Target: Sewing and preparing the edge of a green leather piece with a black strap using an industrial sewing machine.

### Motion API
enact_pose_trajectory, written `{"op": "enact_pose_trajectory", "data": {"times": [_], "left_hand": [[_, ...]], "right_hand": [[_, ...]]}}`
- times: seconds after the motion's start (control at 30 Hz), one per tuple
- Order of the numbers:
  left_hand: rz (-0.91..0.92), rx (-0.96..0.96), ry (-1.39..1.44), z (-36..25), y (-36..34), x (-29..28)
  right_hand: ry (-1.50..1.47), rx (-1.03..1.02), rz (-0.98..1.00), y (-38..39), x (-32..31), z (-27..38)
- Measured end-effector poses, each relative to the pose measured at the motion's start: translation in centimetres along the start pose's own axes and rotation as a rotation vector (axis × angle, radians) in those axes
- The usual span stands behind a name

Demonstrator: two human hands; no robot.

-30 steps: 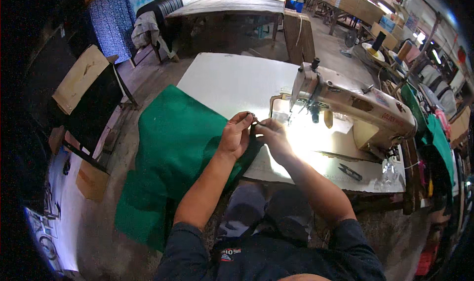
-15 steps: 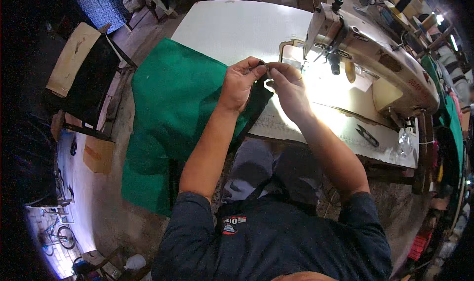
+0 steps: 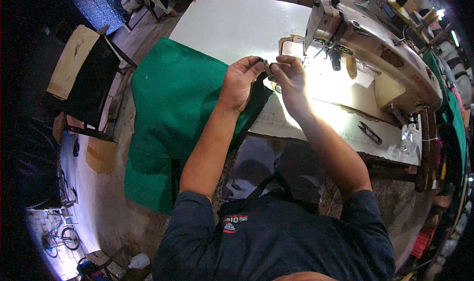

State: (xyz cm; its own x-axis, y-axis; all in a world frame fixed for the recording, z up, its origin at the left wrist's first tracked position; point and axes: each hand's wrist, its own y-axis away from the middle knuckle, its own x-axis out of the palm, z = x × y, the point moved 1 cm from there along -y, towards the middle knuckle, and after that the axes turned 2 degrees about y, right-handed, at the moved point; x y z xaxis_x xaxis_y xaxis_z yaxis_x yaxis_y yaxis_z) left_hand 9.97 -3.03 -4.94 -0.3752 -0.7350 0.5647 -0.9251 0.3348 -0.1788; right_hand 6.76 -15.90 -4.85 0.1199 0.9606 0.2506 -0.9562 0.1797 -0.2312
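Note:
A large green cloth [image 3: 173,88] with a dark band [image 3: 257,100] along its right side hangs over the left part of the white sewing table [image 3: 242,24]. My left hand [image 3: 237,86] pinches the top end of the dark band between thumb and fingers. Close against it, my right hand [image 3: 292,86] has its thumb and fingertips at the same end, with the index finger raised and bent. A small pale bit shows between the two sets of fingertips, too small to make out. Just right of my hands is the sewing machine [image 3: 385,49], its lamp lighting the needle area.
Thread snips [image 3: 369,133] and a clear plastic bag [image 3: 407,140] lie near the table's right front edge. On the left are a chair with a cardboard piece [image 3: 74,59] and a cardboard box [image 3: 101,155] on the floor. Shelves with mixed goods line the right side.
My right index finger has lifted and spread from the fingertips of my left hand. The left hand stays pinched in nearly the same spot. The whole view has shifted slightly.

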Motion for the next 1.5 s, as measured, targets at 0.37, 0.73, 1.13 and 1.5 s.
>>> {"op": "enact_pose_trajectory", "data": {"times": [0.37, 0.73, 1.13, 1.5], "left_hand": [[-0.021, -0.06, 0.046, 0.2, 0.0, 0.0], [0.056, -0.026, 0.165, 0.1, -0.2, -0.9], [0.082, -0.023, -0.023, -0.5, 0.3, -0.1], [0.099, -0.119, -0.025, -0.1, 0.4, -0.4]], "right_hand": [[-0.078, 0.096, 0.139, 0.2, -0.5, -0.6], [-0.041, 0.052, 0.033, 0.0, -1.0, 1.3], [0.647, -0.282, 0.257, 0.5, -1.6, 4.3], [0.651, -0.261, 0.354, 0.3, -2.2, 4.7]]}}
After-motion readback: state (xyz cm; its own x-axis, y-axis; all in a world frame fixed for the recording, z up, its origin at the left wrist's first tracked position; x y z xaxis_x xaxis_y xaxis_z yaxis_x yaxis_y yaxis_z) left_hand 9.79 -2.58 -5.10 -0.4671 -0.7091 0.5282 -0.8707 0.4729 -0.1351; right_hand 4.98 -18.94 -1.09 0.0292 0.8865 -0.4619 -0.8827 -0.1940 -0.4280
